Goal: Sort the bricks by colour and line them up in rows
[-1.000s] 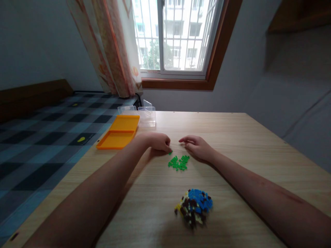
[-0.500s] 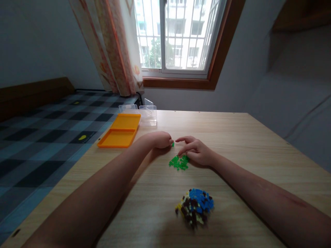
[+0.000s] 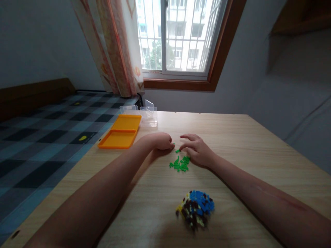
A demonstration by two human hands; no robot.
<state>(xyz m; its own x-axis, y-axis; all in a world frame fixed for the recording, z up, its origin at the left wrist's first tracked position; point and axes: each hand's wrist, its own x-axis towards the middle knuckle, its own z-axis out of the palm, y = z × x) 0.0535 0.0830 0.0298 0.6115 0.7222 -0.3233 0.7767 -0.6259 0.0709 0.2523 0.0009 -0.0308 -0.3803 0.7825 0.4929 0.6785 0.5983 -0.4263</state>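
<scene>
Green piece half hidden by left hand

The left hand curls knuckles-up, hiding its fingertips and whatever they pinch (only a green speck peeps out). The right hand covers one fringe of the green pieces. Toward the table's near edge, the mixed heap blurs.

We record a small brick pile at the centre of the worktop. A larger brick heap lies at its 6 o'clock, nearer us. A tray sits at its 10 o'clock, with boxes just behind the tray. The bed lies at 9 o'clock, beside the worktop.
</scene>
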